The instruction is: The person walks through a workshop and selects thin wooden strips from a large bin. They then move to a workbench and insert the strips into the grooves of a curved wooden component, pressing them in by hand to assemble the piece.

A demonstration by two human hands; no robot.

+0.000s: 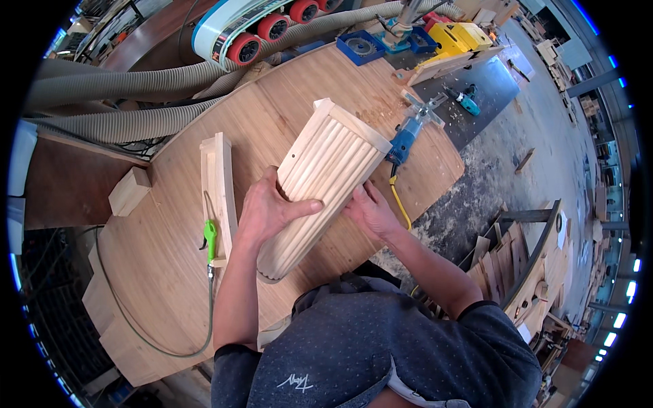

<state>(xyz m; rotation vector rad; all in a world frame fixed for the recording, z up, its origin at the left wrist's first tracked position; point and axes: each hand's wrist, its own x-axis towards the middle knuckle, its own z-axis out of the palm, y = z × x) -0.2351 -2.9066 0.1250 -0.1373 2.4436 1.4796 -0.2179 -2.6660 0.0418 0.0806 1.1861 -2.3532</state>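
Observation:
A pale wooden panel [332, 162] with long rounded ribs along its face is held at a slant over the workbench, its far end capped by a straight wooden edge. My left hand [264, 209] grips its left side, with the thumb lying across the ribs and the other fingers partly hidden behind the edge. On the right side, my right hand [371, 212] holds the panel from its edge and underside; some fingertips are hidden beneath it. Left of my left hand lies a long narrow wooden piece [216, 170], and a green air blow gun [210, 234] rests against it.
The wooden workbench [170, 272] carries a wood block [129, 192] and a blue trim router [406, 139] with a yellow cord. Ribbed hoses [136, 126] and a red-wheeled machine [245, 47] border its far left. A cordless drill [468, 100] lies at far right; wood strips [500, 262] stand nearer.

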